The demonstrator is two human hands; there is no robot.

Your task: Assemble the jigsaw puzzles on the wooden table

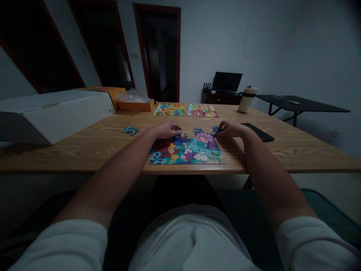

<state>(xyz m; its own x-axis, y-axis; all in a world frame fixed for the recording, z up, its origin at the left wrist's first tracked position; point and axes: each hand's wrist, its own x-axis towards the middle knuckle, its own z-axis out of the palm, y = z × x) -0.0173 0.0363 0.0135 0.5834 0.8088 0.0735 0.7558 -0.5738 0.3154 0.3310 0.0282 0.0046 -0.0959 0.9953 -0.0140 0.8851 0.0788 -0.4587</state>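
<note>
- Bright teal-and-purple cardboard jigsaw puzzle [187, 152], printed with white rabbits, lies flat at the near edge of the pale wood-grain table [84, 158], between the two hands; its far edge is ragged and unfinished.
- The left hand [165, 130] is over its far left part, fingertips drawn close together; whether they pinch a piece I cannot tell.
- The right hand [231, 129] curls thumb and fingers at a small dark-blue cardboard piece [216, 130] by the far right corner; it looks like a pinch, but a firm grip cannot be confirmed.
- Main risk, as I judge it: pressing a misaligned tab could buckle the joined part or pop neighbouring pieces loose.
- A pull toward the body could slide the puzzle over the table's edge, since little wood lies in front of it.
- The small heap of loose blue pieces [131, 130] is near the left forearm; a sideways sweep could scatter it. Dim light and similar blues invite mix-ups.
- Containers: the shallow orange cardboard tray [138, 107] holds a crumpled clear plastic bag [134, 96]; what the bag holds is unclear.
- The long white cardboard box [67, 114] hides its contents, as does the cream tumbler with a dark band [248, 99], standing upright.
</note>
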